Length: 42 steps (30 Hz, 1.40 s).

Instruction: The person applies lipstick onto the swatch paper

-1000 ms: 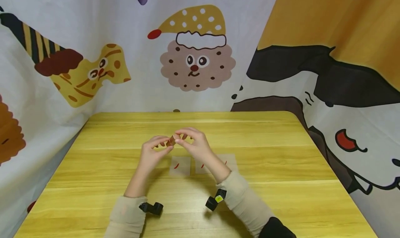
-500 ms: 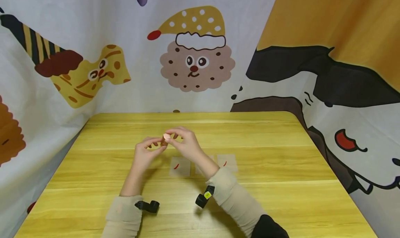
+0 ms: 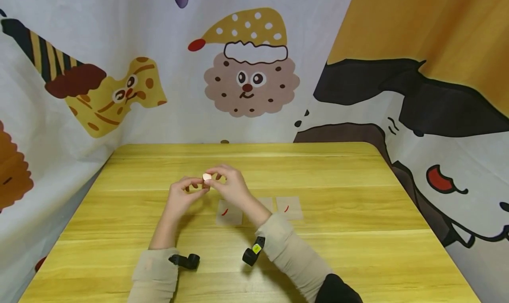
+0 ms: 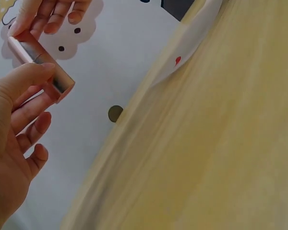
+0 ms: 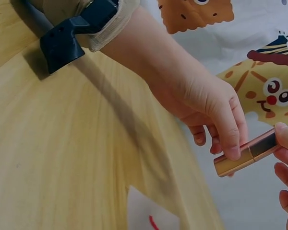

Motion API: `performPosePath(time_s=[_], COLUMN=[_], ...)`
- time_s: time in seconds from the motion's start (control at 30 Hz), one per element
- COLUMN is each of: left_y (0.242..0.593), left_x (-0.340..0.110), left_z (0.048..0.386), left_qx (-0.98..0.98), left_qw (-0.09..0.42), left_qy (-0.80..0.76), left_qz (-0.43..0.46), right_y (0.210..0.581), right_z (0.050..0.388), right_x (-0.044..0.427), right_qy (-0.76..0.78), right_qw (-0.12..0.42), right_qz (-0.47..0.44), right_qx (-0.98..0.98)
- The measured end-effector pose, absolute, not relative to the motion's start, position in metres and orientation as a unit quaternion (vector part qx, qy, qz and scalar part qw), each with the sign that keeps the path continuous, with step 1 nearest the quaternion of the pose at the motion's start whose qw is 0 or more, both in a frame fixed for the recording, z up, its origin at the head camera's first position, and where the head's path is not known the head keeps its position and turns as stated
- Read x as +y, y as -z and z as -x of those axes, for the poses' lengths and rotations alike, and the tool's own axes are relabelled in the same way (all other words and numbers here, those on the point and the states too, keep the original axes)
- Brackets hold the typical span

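A shiny copper-coloured lipstick tube (image 3: 207, 177) with a seam around its middle is held up above the table, one end facing the head camera. My left hand (image 3: 180, 200) pinches its lower end between thumb and fingertips. At the other end, the thumb and fingers of my right hand (image 3: 231, 188) grip it. The right wrist view shows the whole lipstick tube (image 5: 260, 147) spanning both hands, its two parts meeting at the seam. In the left wrist view my left thumb lies across the tube (image 4: 38, 53), the other fingers loosely bent.
Below the hands, pale paper squares with red marks lie in a row on the wooden table (image 3: 346, 183): a left one (image 3: 232, 218), a middle one (image 3: 267, 202) partly behind my right forearm, and a right one (image 3: 295, 204). A cartoon-printed curtain (image 3: 159, 20) hangs behind.
Both hands have moved left together with the lipstick tube. The tube has turned, so its pale end now faces the head camera. More of the right paper square shows.
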<state>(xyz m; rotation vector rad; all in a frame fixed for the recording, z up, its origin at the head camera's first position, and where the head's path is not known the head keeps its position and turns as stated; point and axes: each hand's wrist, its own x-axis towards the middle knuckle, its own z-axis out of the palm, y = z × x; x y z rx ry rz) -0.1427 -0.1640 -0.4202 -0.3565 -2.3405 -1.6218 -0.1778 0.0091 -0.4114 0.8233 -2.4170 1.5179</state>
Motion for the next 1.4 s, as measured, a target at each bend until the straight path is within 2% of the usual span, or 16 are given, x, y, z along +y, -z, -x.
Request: performPosePath(time_s=[0.2,0.33,0.57,0.87,1.4], left_y=[0.425,0.429,0.469,0.476,0.483], left_x=[-0.167,-0.169,-0.182,-0.186,-0.188], left_z=[0.144,0.145,0.165,0.167,0.17], left_qx=[-0.821,-0.823,-0.834,-0.844,-0.836], left_qw=[0.093,0.085,0.086,0.041,0.009], left_qy=[0.551,0.547,0.532,0.525,0.535], left_qz=[0.117,0.125,0.123,0.103,0.123], right_y=[0.418,0.423,0.431,0.439,0.452], right_z=[0.177,0.177,0.178,0.18,0.181], right_x=[0.008,0.007,0.006,0.002,0.0], right_qy=[-0.488,-0.485,-0.497,-0.501,-0.505], right_qw=[0.079,0.078,0.067,0.053,0.042], right_qz=[-0.267,-0.267,-0.263,-0.251,-0.247], right_qx=[-0.827,-0.829,-0.824,-0.827,-0.826])
